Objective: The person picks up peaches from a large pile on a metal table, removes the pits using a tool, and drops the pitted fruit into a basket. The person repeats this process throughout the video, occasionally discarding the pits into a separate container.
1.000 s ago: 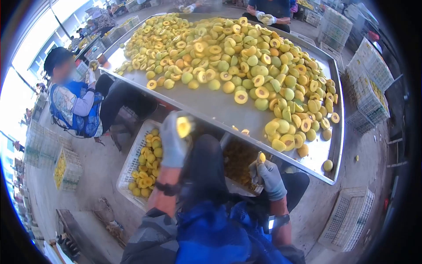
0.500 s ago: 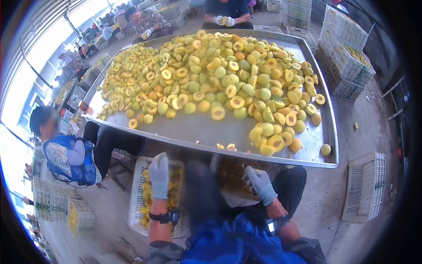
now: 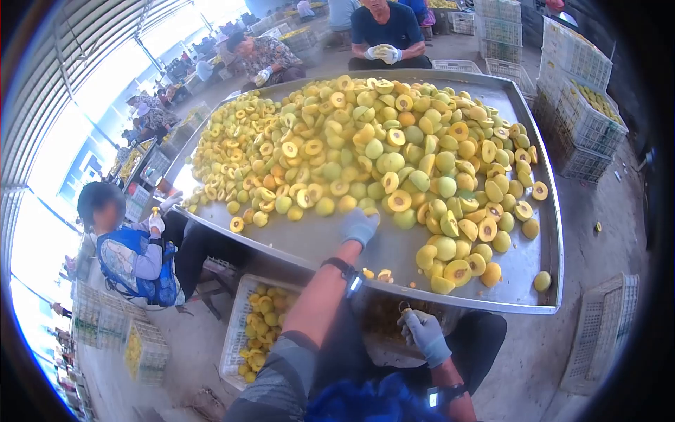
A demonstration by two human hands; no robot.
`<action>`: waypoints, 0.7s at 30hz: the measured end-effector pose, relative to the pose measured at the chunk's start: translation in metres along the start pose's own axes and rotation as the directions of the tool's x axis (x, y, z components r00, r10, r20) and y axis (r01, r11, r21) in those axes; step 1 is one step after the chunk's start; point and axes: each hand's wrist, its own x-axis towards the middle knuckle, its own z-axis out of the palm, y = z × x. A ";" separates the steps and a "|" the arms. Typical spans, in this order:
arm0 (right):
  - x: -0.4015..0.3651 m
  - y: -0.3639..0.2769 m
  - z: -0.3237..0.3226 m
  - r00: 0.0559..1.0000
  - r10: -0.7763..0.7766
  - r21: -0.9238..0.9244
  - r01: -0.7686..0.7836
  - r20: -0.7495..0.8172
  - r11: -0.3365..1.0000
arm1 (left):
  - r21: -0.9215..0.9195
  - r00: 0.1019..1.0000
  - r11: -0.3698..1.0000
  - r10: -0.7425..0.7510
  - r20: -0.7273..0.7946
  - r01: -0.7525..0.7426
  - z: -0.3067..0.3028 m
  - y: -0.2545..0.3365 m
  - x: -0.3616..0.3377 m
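A wide metal tray (image 3: 309,243) holds a heap of halved yellow-green fruit (image 3: 401,200). My left hand (image 3: 359,228), in a pale glove, reaches over the tray to the near edge of the heap. Its fingertips are beside a fruit half; blur hides whether they grip it. My right hand (image 3: 425,335), also gloved, is closed on a small tool with a dark ring-shaped tip (image 3: 403,307), below the tray's front edge. A white crate (image 3: 233,344) with fruit halves stands below the tray, left of my legs. Small fruit scraps (image 3: 384,276) lie near the tray's front edge.
A co-worker in a blue vest (image 3: 137,257) sits at the left. Another person in a dark shirt (image 3: 389,32) sits behind the tray. Stacked crates (image 3: 576,91) stand at the back right, and a white crate (image 3: 601,334) is on the floor at the right.
My left hand has moved from above the fruit crate up and right onto the tray. My right hand stays below the tray's edge with the tool. The view has shifted.
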 end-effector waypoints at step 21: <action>-0.007 0.009 -0.001 0.992 -0.110 -0.005 0.111 0.055 0.994 | -0.909 0.918 0.219 0.104 0.383 0.355 -0.061 0.006 -0.103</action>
